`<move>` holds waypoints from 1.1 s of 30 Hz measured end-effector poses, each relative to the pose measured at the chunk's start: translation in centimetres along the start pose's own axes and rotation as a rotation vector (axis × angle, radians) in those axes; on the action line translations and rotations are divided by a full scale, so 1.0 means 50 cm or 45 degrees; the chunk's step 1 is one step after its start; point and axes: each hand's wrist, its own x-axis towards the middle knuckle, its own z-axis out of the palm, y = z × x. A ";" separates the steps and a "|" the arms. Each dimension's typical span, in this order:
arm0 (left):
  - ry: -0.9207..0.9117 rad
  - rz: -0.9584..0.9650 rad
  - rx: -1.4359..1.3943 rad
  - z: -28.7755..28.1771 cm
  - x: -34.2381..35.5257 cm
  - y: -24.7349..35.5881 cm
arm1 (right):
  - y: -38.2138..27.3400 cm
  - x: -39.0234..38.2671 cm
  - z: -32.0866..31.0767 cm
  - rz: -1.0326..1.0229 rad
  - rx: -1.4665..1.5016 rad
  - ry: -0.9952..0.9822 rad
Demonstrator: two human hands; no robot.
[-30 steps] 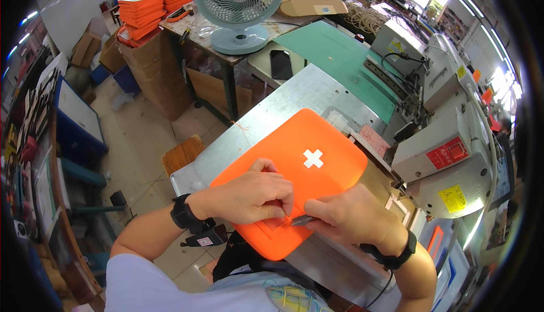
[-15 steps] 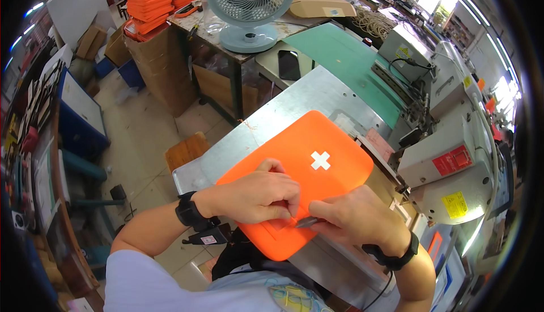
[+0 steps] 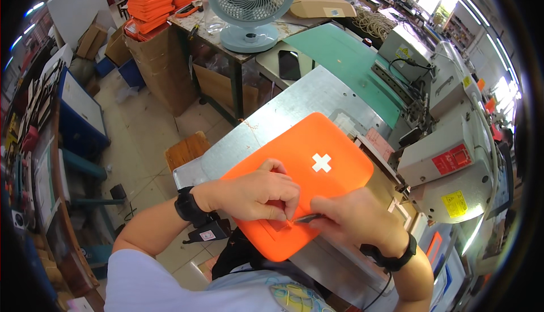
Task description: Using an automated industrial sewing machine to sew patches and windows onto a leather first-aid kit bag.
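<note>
An orange case (image 3: pixel 340 142) with a white cross (image 3: pixel 321 163) lies slanted in front of me. My left hand (image 3: pixel 258 194) rests on its near part, fingers curled and the thumb and fingertips pinched together. What they pinch, perhaps a bit of orange thread, is too small to make out. Opposite it, my right hand (image 3: pixel 358 215) grips a small dark pointed metal tool (image 3: pixel 307 218), mostly hidden in the fist. Its tip points left and meets the case just by my left fingertips. Below the tip, a rectangular outline (image 3: pixel 277 227) shows on the orange surface.
The case lies over a metal work plate (image 3: pixel 266 116) with loose orange threads. A sewing machine (image 3: pixel 447 164) stands on the right. Beyond are a green tabletop (image 3: pixel 345 57), a phone (image 3: pixel 289 65) and a fan (image 3: pixel 249 37). Orange cases (image 3: pixel 148 6) are stacked at the far left.
The case has shifted very slightly away to the right. The tool's tip has moved a little left, nearer my left fingertips, and orange bits now show there.
</note>
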 end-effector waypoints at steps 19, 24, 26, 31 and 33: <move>0.303 -0.238 0.048 0.039 0.007 0.013 | -0.074 -0.002 0.078 0.341 -0.134 0.155; 0.455 -0.257 0.130 0.057 0.011 0.016 | -0.094 -0.004 0.058 0.380 -0.173 0.164; 0.571 -0.280 0.274 0.065 0.019 0.019 | -0.091 -0.018 0.056 0.348 -0.164 0.316; 0.730 -0.331 0.462 0.075 0.045 0.026 | -0.080 -0.057 0.029 0.507 0.232 0.443; 0.743 -0.351 0.422 0.083 0.052 0.034 | -0.065 -0.066 0.040 0.691 0.315 0.517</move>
